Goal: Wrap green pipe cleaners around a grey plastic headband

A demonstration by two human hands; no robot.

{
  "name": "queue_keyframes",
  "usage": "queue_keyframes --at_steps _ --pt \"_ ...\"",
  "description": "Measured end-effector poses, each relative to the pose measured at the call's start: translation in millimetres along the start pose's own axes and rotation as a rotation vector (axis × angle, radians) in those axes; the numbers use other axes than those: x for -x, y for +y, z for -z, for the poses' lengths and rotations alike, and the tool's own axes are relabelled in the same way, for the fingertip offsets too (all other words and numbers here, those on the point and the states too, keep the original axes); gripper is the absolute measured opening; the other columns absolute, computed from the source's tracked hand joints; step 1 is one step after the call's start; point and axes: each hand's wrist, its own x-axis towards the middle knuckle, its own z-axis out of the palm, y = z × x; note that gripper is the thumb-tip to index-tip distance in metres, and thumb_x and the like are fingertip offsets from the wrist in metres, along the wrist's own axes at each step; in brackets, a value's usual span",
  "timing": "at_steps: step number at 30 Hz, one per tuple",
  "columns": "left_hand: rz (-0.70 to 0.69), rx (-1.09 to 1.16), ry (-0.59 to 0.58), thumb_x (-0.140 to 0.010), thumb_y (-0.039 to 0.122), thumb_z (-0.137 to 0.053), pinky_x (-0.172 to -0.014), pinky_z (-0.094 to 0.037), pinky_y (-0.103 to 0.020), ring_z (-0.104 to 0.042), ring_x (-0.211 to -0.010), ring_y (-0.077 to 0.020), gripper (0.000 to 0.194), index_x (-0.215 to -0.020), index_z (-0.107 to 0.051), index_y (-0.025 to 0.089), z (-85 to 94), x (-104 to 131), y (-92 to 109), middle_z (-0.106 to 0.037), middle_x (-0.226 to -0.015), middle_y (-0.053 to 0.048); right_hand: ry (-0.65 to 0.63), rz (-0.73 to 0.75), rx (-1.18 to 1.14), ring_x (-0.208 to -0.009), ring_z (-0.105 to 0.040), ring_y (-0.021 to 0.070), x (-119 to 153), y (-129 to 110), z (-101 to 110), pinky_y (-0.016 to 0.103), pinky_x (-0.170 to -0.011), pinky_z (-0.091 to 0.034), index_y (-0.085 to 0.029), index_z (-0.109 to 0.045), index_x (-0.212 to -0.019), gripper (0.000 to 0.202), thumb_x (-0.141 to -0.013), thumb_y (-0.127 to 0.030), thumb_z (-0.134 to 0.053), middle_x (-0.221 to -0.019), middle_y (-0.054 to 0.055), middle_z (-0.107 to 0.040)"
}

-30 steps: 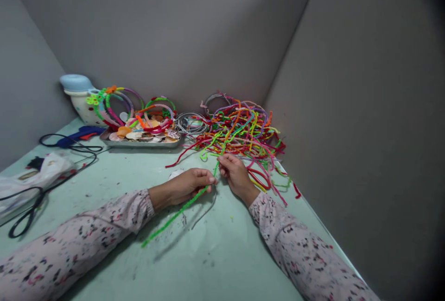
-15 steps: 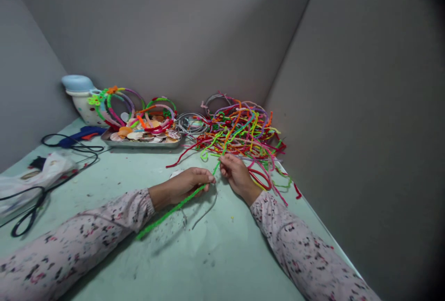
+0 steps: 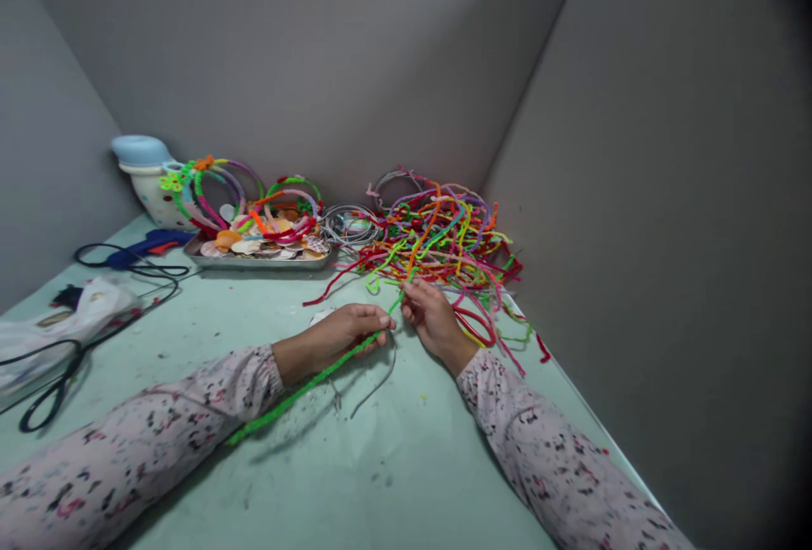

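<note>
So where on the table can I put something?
The biggest bare patch of table, just specked, is at the picture's bottom, between left sleeve and right sleeve. A smaller one lies between metal tray, black cord and left sleeve. Crowded: the back, with wire coil and fuzzy sticks.

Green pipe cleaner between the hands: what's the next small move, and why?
I'd probably have the right hand hold steady while the left hand gives the green pipe cleaner a slight turn: both hands appear to pinch it, close together, and its long tail trails free toward the left sleeve.
</note>
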Motion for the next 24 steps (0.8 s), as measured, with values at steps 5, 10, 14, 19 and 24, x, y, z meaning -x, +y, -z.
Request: queue_keyframes --at_steps 5,10,14,19,24 --pt "0.017 -0.098 0.023 -0.071 0.041 -0.069 -0.042 -0.023 -0.020 -0.039 -0.044 -0.0049 0.030 -0.080 -0.060 0.014 0.0 -0.2 -0.4 -0.058 -0.063 0.002 0.111 0.042 -0.013 -0.045 -0.045 0.0044 -2.9 -1.2 1.9 0.016 -0.039 -0.033 -0.019 -0.054 -0.070 0.023 -0.068 -0.031 -0.074 -0.058 -0.006 -0.052" --pt "0.022 -0.193 0.033 -0.068 0.045 -0.070 -0.041 -0.021 -0.021 -0.035 -0.041 -0.0049 0.033 -0.076 -0.058 0.015 -0.9 -1.2 -1.0 -0.056 -0.059 0.003 0.138 0.111 0.076 -0.045 -0.041 0.0043 -2.1 -1.0 0.1 0.017 -0.040 -0.031 -0.018 -0.052 -0.064 0.024 -0.071 -0.032 -0.070 -0.057 -0.006 -0.049" --pt "0.000 -0.236 0.020 -0.069 0.045 -0.069 -0.042 -0.022 -0.021 -0.037 -0.041 -0.0054 0.032 -0.076 -0.058 0.016 -1.2 -0.7 0.8 -0.056 -0.059 0.003 0.153 0.112 0.044 -0.047 -0.041 0.0040 -1.9 -1.9 -2.4 0.015 -0.041 -0.030 -0.018 -0.052 -0.063 0.023 -0.070 -0.029 -0.070 -0.056 -0.006 -0.048" --pt "-0.024 -0.267 0.020 -0.071 0.045 -0.066 -0.042 -0.021 -0.021 -0.035 -0.042 -0.0053 0.032 -0.071 -0.057 0.015 -1.3 0.3 0.4 -0.055 -0.059 0.003 0.135 0.044 0.041 -0.046 -0.042 0.0038 -4.7 -3.7 0.7 0.015 -0.040 -0.030 -0.017 -0.052 -0.064 0.024 -0.067 -0.029 -0.072 -0.056 -0.006 -0.050" --pt "0.005 -0.245 0.038 -0.071 0.044 -0.066 -0.041 -0.021 -0.021 -0.034 -0.041 -0.0051 0.030 -0.074 -0.058 0.015 -1.4 0.7 -0.8 -0.056 -0.060 0.003 0.118 0.027 0.076 -0.045 -0.044 0.0050 -6.9 -5.6 8.3 0.017 -0.040 -0.030 -0.019 -0.056 -0.073 0.021 -0.068 -0.033 -0.071 -0.056 -0.006 -0.051"
